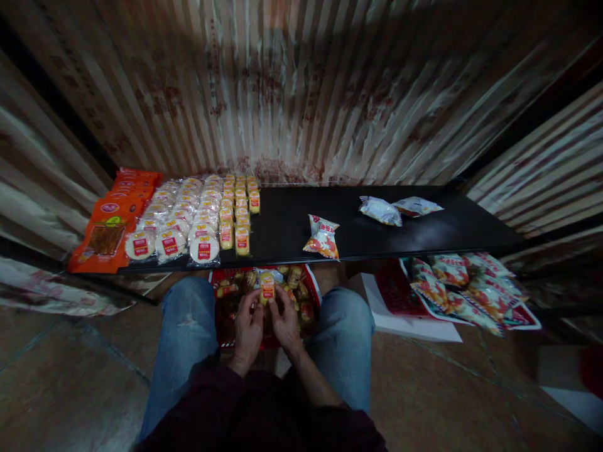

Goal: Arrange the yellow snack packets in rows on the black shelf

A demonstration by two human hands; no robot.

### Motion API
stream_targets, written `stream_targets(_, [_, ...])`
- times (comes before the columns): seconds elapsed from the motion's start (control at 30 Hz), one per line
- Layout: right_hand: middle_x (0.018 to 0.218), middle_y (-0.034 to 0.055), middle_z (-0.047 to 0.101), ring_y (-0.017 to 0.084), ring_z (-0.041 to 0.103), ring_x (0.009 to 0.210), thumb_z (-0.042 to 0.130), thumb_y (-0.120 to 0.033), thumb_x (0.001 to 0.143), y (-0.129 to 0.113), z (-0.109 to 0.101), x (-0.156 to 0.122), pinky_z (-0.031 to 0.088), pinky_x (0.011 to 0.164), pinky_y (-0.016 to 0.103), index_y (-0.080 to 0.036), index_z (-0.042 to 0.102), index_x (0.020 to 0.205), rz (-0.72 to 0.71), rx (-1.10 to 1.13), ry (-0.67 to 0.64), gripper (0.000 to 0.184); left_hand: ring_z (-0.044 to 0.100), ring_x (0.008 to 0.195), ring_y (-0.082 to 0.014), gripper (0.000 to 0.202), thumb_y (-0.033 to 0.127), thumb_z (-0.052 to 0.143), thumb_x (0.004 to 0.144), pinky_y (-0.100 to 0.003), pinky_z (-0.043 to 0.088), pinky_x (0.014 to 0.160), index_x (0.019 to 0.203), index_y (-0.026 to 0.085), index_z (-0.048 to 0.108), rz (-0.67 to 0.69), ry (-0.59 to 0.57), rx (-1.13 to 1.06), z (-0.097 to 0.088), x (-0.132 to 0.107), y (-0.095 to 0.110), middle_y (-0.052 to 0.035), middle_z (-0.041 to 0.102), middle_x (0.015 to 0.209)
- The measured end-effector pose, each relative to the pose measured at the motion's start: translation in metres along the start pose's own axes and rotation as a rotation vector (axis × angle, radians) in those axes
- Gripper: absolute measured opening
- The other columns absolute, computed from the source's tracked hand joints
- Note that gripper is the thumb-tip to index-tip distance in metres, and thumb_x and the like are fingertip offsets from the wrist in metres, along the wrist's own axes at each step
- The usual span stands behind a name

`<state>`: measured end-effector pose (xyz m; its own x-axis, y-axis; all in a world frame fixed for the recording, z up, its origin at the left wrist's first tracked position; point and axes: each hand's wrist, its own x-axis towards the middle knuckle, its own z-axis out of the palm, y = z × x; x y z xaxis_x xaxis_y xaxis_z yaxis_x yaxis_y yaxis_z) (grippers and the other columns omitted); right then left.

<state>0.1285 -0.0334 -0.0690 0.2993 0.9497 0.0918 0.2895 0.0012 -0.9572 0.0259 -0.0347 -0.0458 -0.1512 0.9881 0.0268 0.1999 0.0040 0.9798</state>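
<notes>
Between my left hand [248, 323] and my right hand [286, 317], a small yellow wrapped snack [267, 288] with a red label is pinched upright by the fingertips of both. Below it, between my knees, sits a red basket [315, 276] with more of these yellow snacks inside, partly covered by my hands. On the black shelf [282, 229] ahead, rows of matching yellow snacks [242, 238] stand beside rows of round white wrapped crackers [204, 249]. Orange snack packets [106, 235] lie in an overlapping row at the shelf's left end.
A white and orange snack bag [323, 237] stands near the shelf's front edge. Two more bags, one a pale snack bag [380, 210], lie farther right. Below right, a second red basket [396, 285] holds several bags. Patterned curtains [282, 94] hang behind and at both sides.
</notes>
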Motion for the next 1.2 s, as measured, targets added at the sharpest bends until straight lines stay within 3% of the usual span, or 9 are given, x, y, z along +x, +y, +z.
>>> stream_targets(0.13, [0.122, 0.0107, 0.061, 0.023, 0.056, 0.114, 0.05, -0.038, 0.085, -0.001, -0.001, 0.0, 0.042, 0.1, 0.043, -0.018, 0.057, 0.12, 0.022, 0.014, 0.016, 0.041, 0.052, 0.114, -0.0185, 0.035, 0.016, 0.044, 0.08, -0.038, 0.038, 0.103, 0.111, 0.021, 0.06, 0.071, -0.022, 0.028, 0.002, -0.003, -0.001, -0.0077, 0.059, 0.119])
stream_targets(0.3, [0.123, 0.0127, 0.06, 0.024, 0.055, 0.115, 0.051, -0.041, 0.085, -0.006, -0.005, -0.002, 0.042, 0.101, 0.043, -0.016, 0.057, 0.121, 0.042, 0.003, -0.01, 0.045, 0.047, 0.122, -0.0188, 0.042, 0.015, 0.041, 0.081, -0.038, 0.034, 0.107, 0.119, 0.021, 0.057, 0.113, -0.031, 0.1, 0.004, -0.011, 0.001, -0.0085, 0.054, 0.128])
stream_targets(0.67, [0.123, 0.0126, 0.061, 0.025, 0.056, 0.115, 0.048, -0.044, 0.087, -0.011, -0.01, -0.001, 0.043, 0.099, 0.043, -0.017, 0.06, 0.121, -0.014, -0.035, 0.027, 0.045, 0.055, 0.107, -0.0177, 0.035, 0.018, 0.042, 0.084, -0.034, 0.046, 0.095, 0.115, 0.021, 0.06, 0.169, 0.06, 0.171, 0.01, -0.014, 0.013, -0.0095, 0.054, 0.113])
stream_targets(1.2, [0.119, 0.0116, 0.062, 0.023, 0.057, 0.11, 0.044, -0.039, 0.09, -0.021, -0.009, 0.003, 0.044, 0.097, 0.043, -0.019, 0.06, 0.119, -0.079, -0.065, 0.052, 0.039, 0.053, 0.111, -0.0168, 0.036, 0.02, 0.04, 0.087, -0.035, 0.043, 0.099, 0.119, 0.023, 0.057, 0.178, 0.017, 0.154, 0.011, -0.009, 0.014, -0.0084, 0.054, 0.116])
